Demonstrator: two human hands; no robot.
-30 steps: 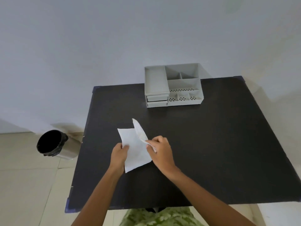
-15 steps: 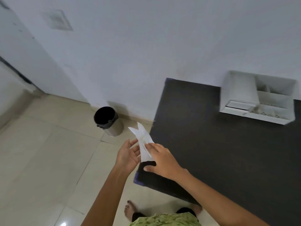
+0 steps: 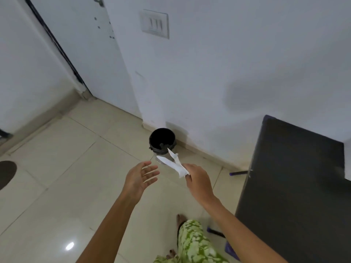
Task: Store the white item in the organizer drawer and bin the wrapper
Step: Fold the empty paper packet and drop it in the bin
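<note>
My right hand (image 3: 197, 179) pinches a crumpled white wrapper (image 3: 174, 163), which sticks up and to the left toward the bin. The bin (image 3: 162, 142) is a small round metal can with a black liner, standing on the floor by the wall; the wrapper's tip overlaps its near rim in the view. My left hand (image 3: 140, 176) hovers beside the wrapper, palm up, fingers spread, holding nothing. The organizer and the white item are out of view.
The black table (image 3: 296, 179) fills the right side, its corner near my right arm. A white wall with a switch plate (image 3: 154, 23) rises behind the bin. Beige tiled floor (image 3: 66, 177) spreads left; a dark mat (image 3: 6, 173) lies at the far left edge.
The view swung left from the table to the floor and bin. My left hand let go of the wrapper and opened; my right hand carried the wrapper toward the bin.
</note>
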